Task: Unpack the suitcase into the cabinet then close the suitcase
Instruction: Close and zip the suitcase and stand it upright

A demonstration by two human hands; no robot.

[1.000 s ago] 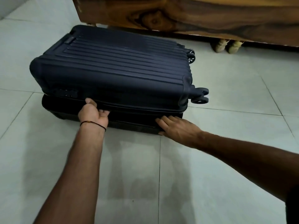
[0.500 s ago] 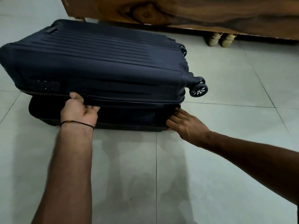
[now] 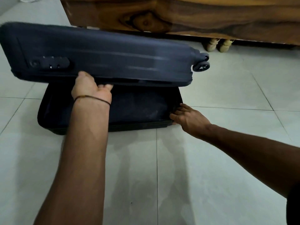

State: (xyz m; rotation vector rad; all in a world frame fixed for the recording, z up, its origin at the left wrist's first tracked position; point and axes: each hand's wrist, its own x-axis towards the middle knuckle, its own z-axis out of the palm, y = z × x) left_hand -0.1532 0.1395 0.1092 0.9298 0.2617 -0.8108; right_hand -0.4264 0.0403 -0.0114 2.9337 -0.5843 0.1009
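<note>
Nearest the camera, pale floor tiles (image 3: 211, 159) lie bare in a broad stretch, crossed only by the two forearms reaching forward. The navy suitcase (image 3: 138, 126) lies flat on the floor just past them, its long front edge facing the person.

The left hand (image 3: 90, 90), with a thin dark band (image 3: 92, 99) on the wrist, grips the front edge of the lid (image 3: 105, 52), fingers curled under the rim and thumb on the outer face. The right hand (image 3: 190, 118) holds the front right corner of the lower shell (image 3: 138, 106), fingers over the rim and thumb against the outer wall.

The lid stands tilted up on its far side, blurred, leaving a wedge-shaped gap above the shell that is widest at the front. Inside the shell only dark fabric shows; whether it is lining or contents cannot be told. A combination lock (image 3: 50, 63) sits on the lid's side face, left of the left hand. Two wheels (image 3: 201, 66) jut from the lid's right end, clear of the floor.

Right of the suitcase the tiles run open. Beyond, dark wooden furniture (image 3: 194, 17) hangs over the far edge of the lid, near it. Its pale turned feet (image 3: 217, 44) stand on the floor just past the wheels.
</note>
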